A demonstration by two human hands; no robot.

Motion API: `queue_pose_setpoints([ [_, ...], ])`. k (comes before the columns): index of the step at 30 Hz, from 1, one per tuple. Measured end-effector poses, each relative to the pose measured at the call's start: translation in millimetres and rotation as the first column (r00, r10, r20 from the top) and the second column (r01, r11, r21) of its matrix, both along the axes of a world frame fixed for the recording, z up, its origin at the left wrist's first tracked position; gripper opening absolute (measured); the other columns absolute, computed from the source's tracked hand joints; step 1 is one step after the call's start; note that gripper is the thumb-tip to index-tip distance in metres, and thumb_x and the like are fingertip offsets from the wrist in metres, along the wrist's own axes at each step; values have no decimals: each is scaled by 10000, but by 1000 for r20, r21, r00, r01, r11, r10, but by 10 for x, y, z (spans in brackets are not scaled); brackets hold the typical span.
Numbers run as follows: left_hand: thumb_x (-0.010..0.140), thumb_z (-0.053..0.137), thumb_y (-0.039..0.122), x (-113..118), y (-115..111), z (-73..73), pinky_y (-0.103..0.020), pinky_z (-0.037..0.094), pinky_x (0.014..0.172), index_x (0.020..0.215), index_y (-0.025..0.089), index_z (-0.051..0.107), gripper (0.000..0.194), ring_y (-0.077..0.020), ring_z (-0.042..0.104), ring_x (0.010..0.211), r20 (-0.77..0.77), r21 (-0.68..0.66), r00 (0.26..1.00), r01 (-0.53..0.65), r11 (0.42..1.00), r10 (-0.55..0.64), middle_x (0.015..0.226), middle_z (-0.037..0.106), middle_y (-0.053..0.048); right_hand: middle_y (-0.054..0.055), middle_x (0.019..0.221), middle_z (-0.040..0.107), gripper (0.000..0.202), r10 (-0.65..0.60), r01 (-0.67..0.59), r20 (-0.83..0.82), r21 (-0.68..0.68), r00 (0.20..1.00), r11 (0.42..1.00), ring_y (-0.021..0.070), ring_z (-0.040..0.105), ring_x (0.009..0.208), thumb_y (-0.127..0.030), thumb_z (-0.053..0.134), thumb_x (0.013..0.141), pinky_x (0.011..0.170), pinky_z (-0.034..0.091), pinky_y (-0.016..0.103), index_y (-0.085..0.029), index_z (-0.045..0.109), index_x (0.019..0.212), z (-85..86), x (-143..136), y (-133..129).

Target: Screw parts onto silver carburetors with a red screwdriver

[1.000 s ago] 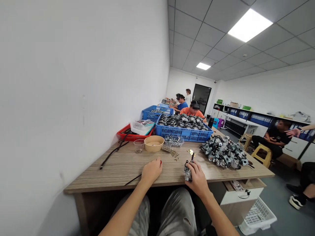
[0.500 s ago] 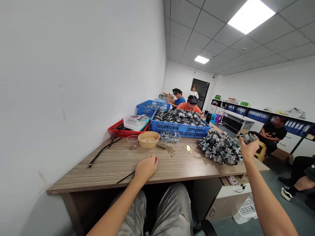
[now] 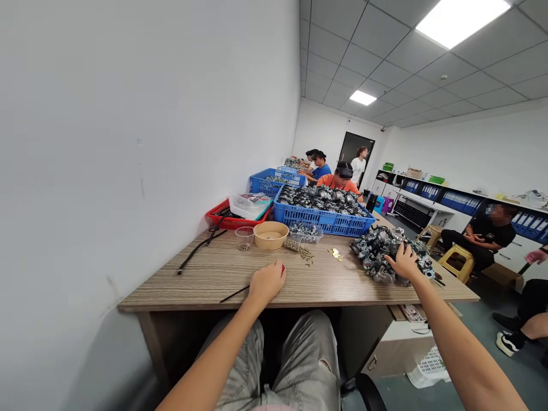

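My left hand (image 3: 267, 282) rests closed on the wooden table (image 3: 214, 274), wrapped round a red-handled tool (image 3: 283, 268) whose thin black shaft sticks out to the left. At the right, my right hand (image 3: 403, 262) lies with fingers spread on top of a heap of grey metal parts (image 3: 381, 260). Whether it grips one of them cannot be made out. Between the hands are small brass discs (image 3: 335, 254) and a spill of small screws (image 3: 302, 249).
Behind stand a beige bowl (image 3: 271, 236), a clear cup (image 3: 245, 238), a clear tray of small parts (image 3: 305, 232), a red basket (image 3: 216, 216) and a blue crate (image 3: 325, 221) full of metal parts. Black tubing (image 3: 194, 251) lies left. Several people sit or stand beyond.
My right hand has come down and left onto the heap; the metal part it held up is no longer seen raised. My left hand keeps the red-handled tool. The view has shifted slightly.
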State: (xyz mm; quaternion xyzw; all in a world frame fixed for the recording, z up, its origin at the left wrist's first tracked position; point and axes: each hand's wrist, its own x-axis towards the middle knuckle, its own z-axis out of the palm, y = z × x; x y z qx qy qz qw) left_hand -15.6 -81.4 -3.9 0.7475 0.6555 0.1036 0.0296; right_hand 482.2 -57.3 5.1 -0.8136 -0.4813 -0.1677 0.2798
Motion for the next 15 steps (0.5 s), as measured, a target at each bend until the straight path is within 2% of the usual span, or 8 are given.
queue_pose_setpoints([
  [4,1016,636,407,-6,-11,-2,-453,608,914,1247,153,648,344,-230,700,1031,22,7,1000,-8,1000,8,1184,697,-94,125,1494,548,501,-92,91,2,86,996,992,317,577,1317,-432,683,990,1085,502,580,-201,571,1420,-28,-143,39],
  [10,1008,649,402,-2,-17,-24,-463,604,932,1269,160,640,357,-240,689,1070,52,-12,998,-20,1000,20,1235,681,-102,121,1465,570,464,-162,166,-36,210,986,963,300,599,1288,-403,673,1000,1070,517,555,-194,579,1403,-114,-290,-93],
  [13,1006,651,403,3,-11,-33,-467,603,934,1288,162,632,371,-244,686,1080,56,-27,998,-20,999,22,1254,674,-105,113,1454,573,457,-202,216,-81,245,976,945,313,557,1331,-427,663,997,1115,456,582,-195,587,1383,-127,-326,-130],
  [15,1005,652,403,3,-8,-30,-466,604,933,1290,163,631,373,-245,685,1081,59,-32,998,-21,999,23,1257,672,-106,141,1441,577,444,-199,218,-94,274,975,937,356,497,1386,-433,638,987,1147,374,629,-179,603,1350,-115,-344,-146],
])
